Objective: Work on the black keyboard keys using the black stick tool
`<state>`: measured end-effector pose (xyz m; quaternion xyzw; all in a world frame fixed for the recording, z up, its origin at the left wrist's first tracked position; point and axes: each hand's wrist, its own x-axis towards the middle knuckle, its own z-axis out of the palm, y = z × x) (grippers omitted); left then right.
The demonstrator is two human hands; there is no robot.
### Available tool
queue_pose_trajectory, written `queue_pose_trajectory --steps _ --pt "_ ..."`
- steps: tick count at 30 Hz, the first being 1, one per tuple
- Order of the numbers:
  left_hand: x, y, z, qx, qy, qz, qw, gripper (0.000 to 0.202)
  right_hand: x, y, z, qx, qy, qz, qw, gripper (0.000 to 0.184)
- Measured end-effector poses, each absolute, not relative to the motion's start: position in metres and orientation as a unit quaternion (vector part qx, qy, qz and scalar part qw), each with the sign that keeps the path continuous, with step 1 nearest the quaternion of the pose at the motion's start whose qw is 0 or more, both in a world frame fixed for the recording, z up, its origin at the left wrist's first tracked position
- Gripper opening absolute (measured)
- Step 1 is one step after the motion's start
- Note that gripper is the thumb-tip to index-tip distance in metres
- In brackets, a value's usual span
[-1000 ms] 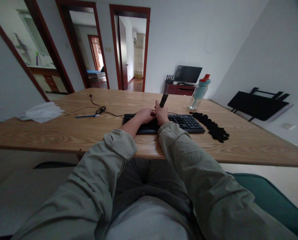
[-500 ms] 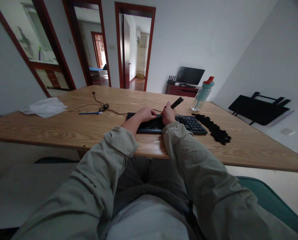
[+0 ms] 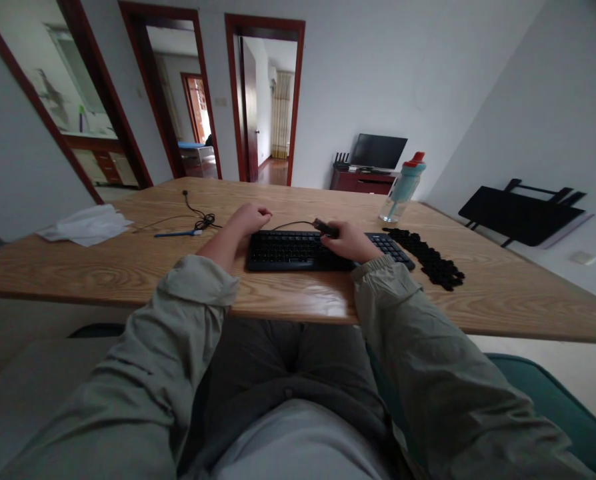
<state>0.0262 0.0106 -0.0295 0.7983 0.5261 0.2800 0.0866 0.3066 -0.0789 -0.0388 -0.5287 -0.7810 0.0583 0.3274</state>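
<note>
A black keyboard (image 3: pixel 283 251) lies near the table's front edge. My right hand (image 3: pixel 351 241) is closed around a dark stick-like tool (image 3: pixel 325 228) over the keyboard's right part; the tool's end points left, and its exact kind does not show. By the keyboard's upper left corner is my left hand (image 3: pixel 249 218), its fingers curled together; whatever they may hold is hidden. To the right of the keyboard, small black pieces (image 3: pixel 428 260) that look like loose keycaps lie in a long cluster.
A clear bottle with a red lid (image 3: pixel 402 190) stands behind the black pieces. On the left are crumpled white tissue (image 3: pixel 91 225), a slim blue brush-like tool (image 3: pixel 178 233) and a coiled black cable (image 3: pixel 204 221). The wooden table's front edge (image 3: pixel 288 313) is close to me.
My hands have moved apart, left hand to the left off the keys, right hand to the right. The tool in my right hand has swung from pointing up-right to pointing left.
</note>
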Motion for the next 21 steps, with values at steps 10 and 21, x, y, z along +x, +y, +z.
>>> queue_pose_trajectory --steps 10,21 --pt "-0.016 0.021 -0.041 0.761 0.577 0.276 0.11 0.027 0.299 -0.083 -0.045 -0.53 -0.823 0.003 0.204 0.019" --pt "-0.018 0.027 -0.048 0.758 0.57 0.284 0.14 0.02 0.298 -0.082 -0.046 -0.564 -0.794 -0.026 0.226 0.019"
